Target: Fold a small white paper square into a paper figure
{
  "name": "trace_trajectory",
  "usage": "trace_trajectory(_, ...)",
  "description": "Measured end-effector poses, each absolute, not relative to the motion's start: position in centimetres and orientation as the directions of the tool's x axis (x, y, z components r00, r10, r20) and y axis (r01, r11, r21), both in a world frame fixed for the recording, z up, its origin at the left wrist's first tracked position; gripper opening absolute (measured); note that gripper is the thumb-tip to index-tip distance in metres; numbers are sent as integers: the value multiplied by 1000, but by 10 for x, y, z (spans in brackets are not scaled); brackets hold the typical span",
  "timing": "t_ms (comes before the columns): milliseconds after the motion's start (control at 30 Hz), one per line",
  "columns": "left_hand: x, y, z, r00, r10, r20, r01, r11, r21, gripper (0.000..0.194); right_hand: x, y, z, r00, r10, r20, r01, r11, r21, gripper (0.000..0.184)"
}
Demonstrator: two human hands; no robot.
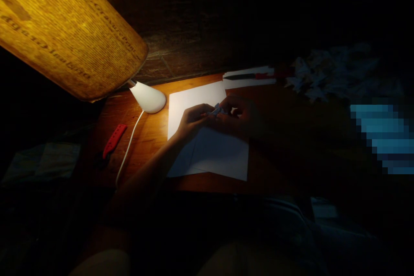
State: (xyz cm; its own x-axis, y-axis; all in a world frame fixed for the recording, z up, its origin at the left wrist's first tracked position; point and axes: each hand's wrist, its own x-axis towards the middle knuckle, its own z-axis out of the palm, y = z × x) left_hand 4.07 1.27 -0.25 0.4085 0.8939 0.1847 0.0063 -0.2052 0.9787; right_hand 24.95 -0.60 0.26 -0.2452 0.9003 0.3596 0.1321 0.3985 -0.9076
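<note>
Between my two hands is a small folded piece of paper (pixel 217 110), pale and pointed at its edges. My left hand (pixel 194 118) pinches it from the left, fingers closed. On its other side my right hand (pixel 241 112) grips it with bent fingers, mostly in shadow. Both hands are over white paper sheets (pixel 223 155) spread on the wooden table (pixel 148 138). Shadow hides much of the right hand and its forearm.
A lamp with a lettered shade (pixel 71 30) and white base (pixel 149 98) leans in at left, its cord (pixel 131 144) crossing the table. Nearby lies a red-handled tool (pixel 114 138). Behind are a red-handled knife (pixel 239 76) on papers and a dim heap of folded paper pieces (pixel 323 73).
</note>
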Motion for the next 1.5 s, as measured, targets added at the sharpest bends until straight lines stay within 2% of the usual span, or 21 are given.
trace_trajectory(367, 44, 11, 3, 408, 890, 202, 2, -222, 975, 41, 252, -7, 4, -236, 840, 488, 239, 537, -809, 11)
trace_trajectory(567, 44, 8, 6, 392, 891, 229, 70, -277, 958, 39, 249, -13, 4, -144, 888, 437, 415, 455, -788, 11)
trace_trajectory(700, 44, 6, 6, 386, 885, 258, 94, -316, 944, 34, 245, -15, 2, -93, 887, 452, 468, 439, -767, 13)
trace_trajectory(800, 45, 5, 6, 407, 840, 359, 156, -451, 879, 27, 245, -14, -1, -52, 899, 436, 492, 403, -772, 11)
trace_trajectory(933, 49, 2, 8, 453, 723, 522, 265, -668, 695, 11, 244, -14, 1, -27, 923, 384, 492, 346, -798, 16)
trace_trajectory(1067, 51, -3, 10, 448, 696, 561, 306, -709, 635, 4, 243, -17, 8, -40, 920, 390, 506, 355, -786, 22)
trace_trajectory(1267, 50, -4, 7, 426, 715, 554, 306, -690, 656, 5, 245, -18, 12, -92, 883, 461, 563, 428, -707, 25)
trace_trajectory(1367, 48, -3, 4, 374, 780, 502, 270, -609, 745, 6, 245, -18, 10, -81, 859, 506, 546, 463, -698, 21)
trace_trajectory(1500, 47, -1, 3, 308, 835, 456, 159, -518, 841, 20, 247, -17, 8, -83, 825, 559, 582, 495, -645, 17)
